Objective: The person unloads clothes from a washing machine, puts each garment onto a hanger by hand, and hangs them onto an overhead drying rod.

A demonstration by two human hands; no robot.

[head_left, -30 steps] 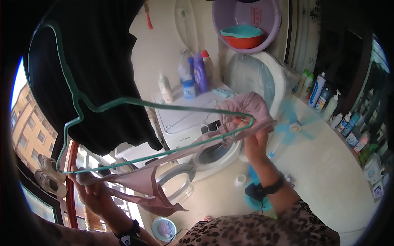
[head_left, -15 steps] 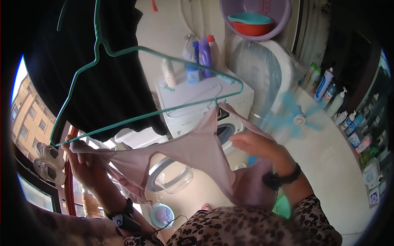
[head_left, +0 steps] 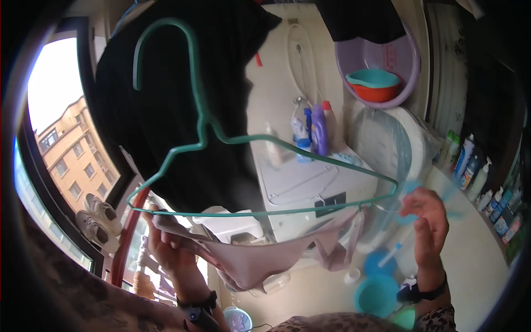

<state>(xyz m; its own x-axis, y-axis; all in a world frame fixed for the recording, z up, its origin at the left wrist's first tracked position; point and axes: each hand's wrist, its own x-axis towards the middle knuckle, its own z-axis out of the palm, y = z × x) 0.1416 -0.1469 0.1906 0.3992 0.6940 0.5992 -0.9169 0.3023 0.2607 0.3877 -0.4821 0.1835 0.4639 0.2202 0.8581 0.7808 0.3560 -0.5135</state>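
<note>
A green clothes hanger (head_left: 287,212) is held up before me, its hook at the upper left. From its bottom bar hangs a pale pink garment (head_left: 265,257) with thin straps, one strap caught near the bar's right end. My left hand (head_left: 168,243) is closed on the garment's left end, against the hanger's left corner. Just beyond the right corner, my right hand (head_left: 430,224) is raised with thumb and fingers apart and nothing visible in it. Behind the hanger hangs a large black cloth (head_left: 182,127).
A white washing machine (head_left: 304,188) carries bottles and a wire hanger. A purple basin (head_left: 409,72) hangs on the wall. Toiletry bottles (head_left: 464,160) line the right-hand ledge. Shoes (head_left: 97,229) sit by the window at left, and basins (head_left: 376,293) stand on the floor.
The view has tilted up, bringing the whole hanger hook into sight. My right hand has moved from in front of the garment to beside the hanger's right corner. My left hand keeps its grip.
</note>
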